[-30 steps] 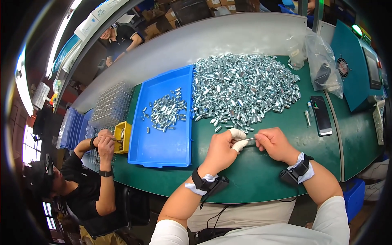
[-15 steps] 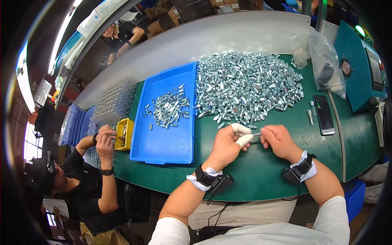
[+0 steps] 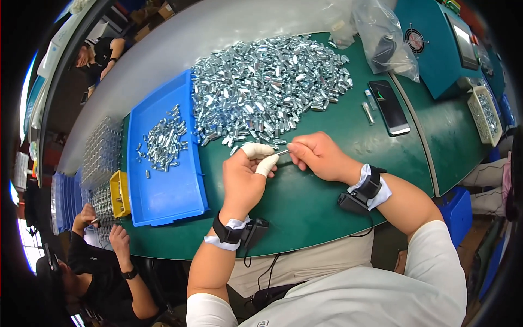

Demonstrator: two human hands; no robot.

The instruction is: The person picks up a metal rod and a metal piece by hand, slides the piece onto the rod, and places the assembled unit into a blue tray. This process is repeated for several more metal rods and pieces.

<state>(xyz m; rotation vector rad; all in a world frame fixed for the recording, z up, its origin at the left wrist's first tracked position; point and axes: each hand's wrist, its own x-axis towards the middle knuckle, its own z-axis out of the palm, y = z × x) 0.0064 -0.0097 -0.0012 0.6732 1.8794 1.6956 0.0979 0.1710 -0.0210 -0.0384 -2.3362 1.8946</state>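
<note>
My left hand point(image 3: 244, 180), with white covers on its thumb and forefinger, is closed in a pinch. Those fingertips hide whatever they hold. Just to the right, my right hand point(image 3: 321, 158) pinches a thin grey metal rod point(image 3: 283, 152) between thumb and forefinger. The rod's far end meets the left fingertips. Right behind both hands lies a wide heap of small shiny metal sleeves point(image 3: 267, 87). Left of my left hand is a blue tray point(image 3: 166, 204), holding a smaller group of similar metal sleeves point(image 3: 166, 143).
A phone point(image 3: 389, 108) and small tubes point(image 3: 369, 113) lie at right, before a clear plastic bag point(image 3: 381, 43) and a teal machine point(image 3: 436, 49). A white basket point(image 3: 484, 115) stands far right. At left are a yellow bin point(image 3: 120, 193), clear racks point(image 3: 102, 152) and a co-worker's hands point(image 3: 120, 242).
The view has swung right, so the table's things sit further left in the picture. My hands keep the same pinch on the rod. The co-worker's hands have moved apart, away from the yellow bin.
</note>
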